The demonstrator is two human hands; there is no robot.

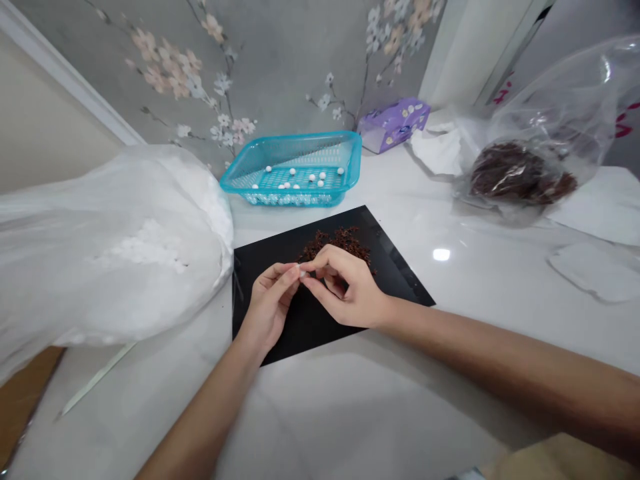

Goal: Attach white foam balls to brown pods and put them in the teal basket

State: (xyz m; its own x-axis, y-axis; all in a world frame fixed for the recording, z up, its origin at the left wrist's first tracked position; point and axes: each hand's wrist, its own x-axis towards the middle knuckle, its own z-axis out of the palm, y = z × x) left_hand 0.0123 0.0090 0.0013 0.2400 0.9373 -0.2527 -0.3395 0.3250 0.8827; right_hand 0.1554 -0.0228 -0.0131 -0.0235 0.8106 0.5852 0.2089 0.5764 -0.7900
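Note:
Between the fingertips of both hands is a small white ball point(302, 272), mostly covered by the fingers. My left hand point(273, 300) pinches it from the left. From the right, my right hand point(350, 287) meets it with thumb and index finger closed together; whether a tiny piece is also in that pinch I cannot make out. Both hands are above a black sheet point(300, 333). Just behind the right hand, a loose pile of small dark reddish-brown pieces point(345, 240) lies on the sheet, partly hidden by that hand.
A blue plastic basket point(353, 160) with several white balls stands at the back. At left bulges a large clear bag point(145, 267) of white pieces. A purple tissue pack point(395, 125) and a clear bag of brown material point(520, 173) are at back right. A pale stick point(97, 380) lies front left.

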